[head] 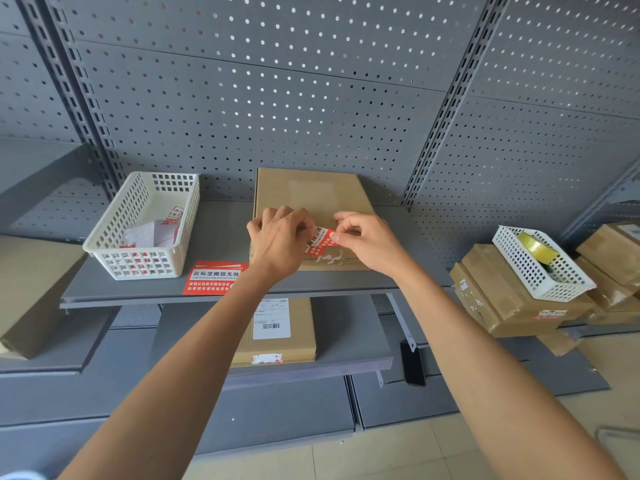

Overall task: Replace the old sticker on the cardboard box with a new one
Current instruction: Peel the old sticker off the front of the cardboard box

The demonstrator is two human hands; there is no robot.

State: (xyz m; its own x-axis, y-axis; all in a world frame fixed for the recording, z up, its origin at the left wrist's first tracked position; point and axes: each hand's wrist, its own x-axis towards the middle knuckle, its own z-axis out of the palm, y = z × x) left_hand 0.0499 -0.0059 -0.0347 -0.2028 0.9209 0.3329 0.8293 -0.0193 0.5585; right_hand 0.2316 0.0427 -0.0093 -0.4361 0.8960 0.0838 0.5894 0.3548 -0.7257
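A flat brown cardboard box (pixel 311 192) lies on the grey shelf (pixel 221 233), its near end toward me. Over that near end both hands pinch a small red-and-white sticker (pixel 320 242). My left hand (pixel 277 237) grips its left end and my right hand (pixel 367 240) its right end. The sticker is lifted off the cardboard and curls between my fingers. Below it, white torn paper residue (pixel 329 259) marks the box's front edge. A second, flat red sticker (pixel 216 277) with white lettering lies on the shelf, left of the box.
A white plastic basket (pixel 114 258) with sticker scraps stands at the shelf's left. To the right, another white basket (pixel 519 263) holding a tape roll (pixel 538 249) rests on stacked boxes (pixel 502 303). A labelled box (pixel 277 332) lies on the lower shelf. Pegboard rises behind.
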